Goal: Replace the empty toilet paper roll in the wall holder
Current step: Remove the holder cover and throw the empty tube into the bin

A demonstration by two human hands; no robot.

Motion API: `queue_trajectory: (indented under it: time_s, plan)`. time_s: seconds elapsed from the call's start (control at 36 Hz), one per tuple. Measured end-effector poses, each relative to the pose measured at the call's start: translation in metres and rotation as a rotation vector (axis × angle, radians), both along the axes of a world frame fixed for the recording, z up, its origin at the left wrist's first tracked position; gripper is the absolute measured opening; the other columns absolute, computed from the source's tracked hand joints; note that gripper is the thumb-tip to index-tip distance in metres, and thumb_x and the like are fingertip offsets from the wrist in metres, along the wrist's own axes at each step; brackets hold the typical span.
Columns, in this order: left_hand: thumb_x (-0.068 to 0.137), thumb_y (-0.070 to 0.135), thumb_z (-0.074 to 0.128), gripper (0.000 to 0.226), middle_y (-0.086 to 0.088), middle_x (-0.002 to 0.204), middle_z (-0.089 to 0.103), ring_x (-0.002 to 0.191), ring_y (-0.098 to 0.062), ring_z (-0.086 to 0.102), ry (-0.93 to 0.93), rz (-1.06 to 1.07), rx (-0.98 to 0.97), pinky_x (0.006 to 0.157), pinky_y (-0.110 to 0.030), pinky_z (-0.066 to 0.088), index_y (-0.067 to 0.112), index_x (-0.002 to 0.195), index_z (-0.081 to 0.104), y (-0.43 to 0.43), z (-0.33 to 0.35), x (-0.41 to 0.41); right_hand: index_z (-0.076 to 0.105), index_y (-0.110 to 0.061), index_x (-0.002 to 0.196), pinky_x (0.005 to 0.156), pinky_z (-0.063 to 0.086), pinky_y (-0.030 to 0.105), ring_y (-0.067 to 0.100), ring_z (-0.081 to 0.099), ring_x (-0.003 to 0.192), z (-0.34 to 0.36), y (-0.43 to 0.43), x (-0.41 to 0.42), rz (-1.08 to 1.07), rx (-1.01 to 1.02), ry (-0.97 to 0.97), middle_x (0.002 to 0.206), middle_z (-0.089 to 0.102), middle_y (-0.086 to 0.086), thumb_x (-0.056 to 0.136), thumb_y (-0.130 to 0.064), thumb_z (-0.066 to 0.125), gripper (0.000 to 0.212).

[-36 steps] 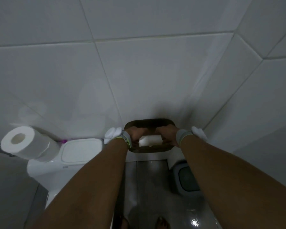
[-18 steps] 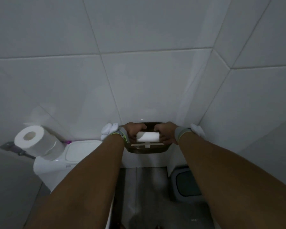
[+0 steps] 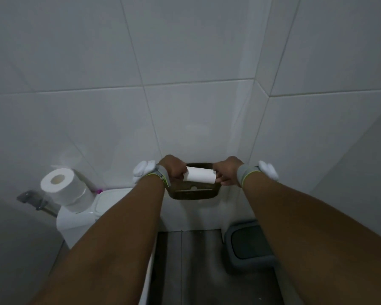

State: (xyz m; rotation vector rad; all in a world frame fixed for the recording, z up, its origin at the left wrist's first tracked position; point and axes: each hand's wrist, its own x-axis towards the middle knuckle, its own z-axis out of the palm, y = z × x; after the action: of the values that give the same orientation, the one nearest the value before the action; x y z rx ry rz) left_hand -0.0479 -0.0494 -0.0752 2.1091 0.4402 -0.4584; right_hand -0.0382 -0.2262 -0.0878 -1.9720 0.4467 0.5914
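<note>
A small, nearly bare white toilet paper roll point(image 3: 200, 174) is held level just above the dark brown wall holder point(image 3: 192, 193), which is fixed to the white tiled wall. My left hand point(image 3: 174, 168) grips the roll's left end and my right hand point(image 3: 225, 172) grips its right end, fingers curled. The roll sits a little above and in front of the holder's tray. A full white toilet paper roll point(image 3: 62, 187) lies on its side on the toilet tank at the left.
The white toilet tank point(image 3: 110, 202) stands at lower left, with a metal fitting point(image 3: 34, 200) on the wall beside it. A grey lidded bin point(image 3: 250, 245) stands on the floor at lower right. The wall corner runs up on the right.
Both hands have lifted the small roll up out of the holder's tray; it now sits higher, above the tray. The view has tilted and shifted slightly.
</note>
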Motion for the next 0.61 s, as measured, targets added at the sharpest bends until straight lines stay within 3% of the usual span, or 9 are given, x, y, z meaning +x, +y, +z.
queue_trajectory:
  time_s: [0.11,0.25,0.33,0.44,0.53,0.61]
  plan:
    - [0.09,0.005,0.051,0.03,-0.016,0.115,0.069,0.107,-0.028,0.067,-0.066,-0.034,-0.028,0.067,-0.015,0.051,0.003,0.116,0.067,-0.008,0.006,-0.02,0.06,-0.003,0.083,0.084,0.057,0.039,0.029,0.07,0.084,0.001,-0.007,-0.02,-0.03,0.013,-0.02,0.095,0.07,0.019,0.084,-0.013,0.058,0.01]
    - [0.09,0.001,0.051,0.031,-0.016,0.117,0.067,0.107,-0.028,0.067,-0.039,-0.048,-0.097,0.081,-0.028,0.056,0.006,0.116,0.066,-0.024,-0.007,-0.057,0.061,-0.001,0.084,0.086,0.058,0.042,0.029,0.071,0.085,-0.007,-0.023,-0.064,-0.072,0.008,-0.008,0.091,0.068,0.018,0.085,-0.012,0.058,0.012]
    - [0.089,-0.001,0.052,0.029,-0.017,0.114,0.068,0.104,-0.028,0.068,-0.031,-0.084,-0.088,0.079,-0.025,0.056,0.004,0.113,0.067,-0.041,-0.019,-0.079,0.06,-0.002,0.082,0.087,0.058,0.042,0.029,0.072,0.092,-0.016,-0.042,-0.091,-0.086,-0.008,0.023,0.092,0.068,0.017,0.086,-0.014,0.058,0.013]
    - [0.089,-0.001,0.051,0.028,-0.018,0.115,0.068,0.105,-0.028,0.068,-0.001,-0.094,-0.116,0.079,-0.025,0.057,0.004,0.112,0.067,-0.063,-0.041,-0.097,0.061,-0.001,0.081,0.085,0.058,0.041,0.027,0.069,0.079,-0.038,-0.067,-0.114,-0.096,-0.015,0.069,0.087,0.067,0.016,0.085,-0.013,0.058,0.013]
    - [0.09,0.0,0.05,0.025,-0.019,0.115,0.068,0.105,-0.03,0.067,0.029,-0.113,-0.116,0.084,-0.03,0.057,0.009,0.105,0.068,-0.074,-0.056,-0.102,0.06,0.0,0.08,0.072,0.059,0.039,0.025,0.063,0.062,-0.045,-0.076,-0.124,-0.112,0.002,0.094,0.077,0.063,0.014,0.083,-0.01,0.058,0.011]
    - [0.09,0.001,0.051,0.024,-0.02,0.114,0.068,0.105,-0.031,0.068,0.052,-0.128,-0.108,0.087,-0.035,0.058,0.002,0.108,0.068,-0.089,-0.076,-0.106,0.059,-0.001,0.077,0.054,0.05,0.031,0.024,0.057,0.057,-0.06,-0.092,-0.129,-0.097,-0.022,0.144,0.074,0.06,0.012,0.084,-0.008,0.058,0.01]
